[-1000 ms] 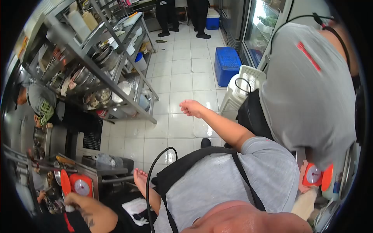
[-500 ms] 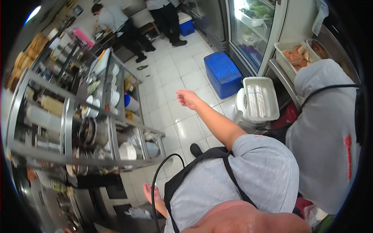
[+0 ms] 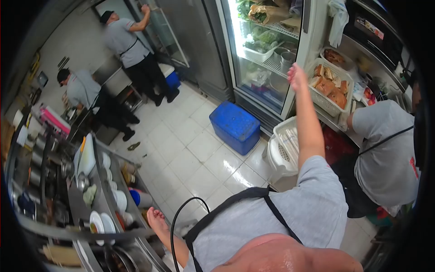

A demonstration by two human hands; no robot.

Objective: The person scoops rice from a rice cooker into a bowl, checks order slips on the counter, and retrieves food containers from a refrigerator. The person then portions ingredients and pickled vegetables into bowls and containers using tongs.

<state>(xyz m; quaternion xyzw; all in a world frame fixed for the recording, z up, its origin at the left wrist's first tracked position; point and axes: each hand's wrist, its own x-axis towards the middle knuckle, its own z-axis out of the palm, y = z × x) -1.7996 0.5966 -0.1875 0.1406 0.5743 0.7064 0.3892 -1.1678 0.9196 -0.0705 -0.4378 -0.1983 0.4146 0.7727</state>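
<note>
My right arm is stretched out, and my right hand (image 3: 297, 78) appears in front of the frame edge of a glass-door fridge (image 3: 267, 63). Its fingers are curled in, and I see nothing in them. Whether it touches the door I cannot tell. Low on the left, my left hand (image 3: 157, 219) is empty, its fingers loosely bent and apart, close to a metal shelf rack (image 3: 136, 233). Behind the fridge glass are leafy greens (image 3: 265, 38), a paper-wrapped bundle (image 3: 269, 13) and metal containers (image 3: 287, 59).
A blue cooler box (image 3: 235, 127) stands on the tiled floor (image 3: 190, 152). Beside my right arm is a white basket (image 3: 285, 147) with wrapped packs; a bread basket (image 3: 346, 86) sits on the counter. A co-worker (image 3: 385, 149) stands at right, two more (image 3: 131, 41) at the far left.
My view has turned right and moved nearer the fridge. My right hand has gone from over the floor to the fridge door's edge. A far co-worker now has an arm raised at a door.
</note>
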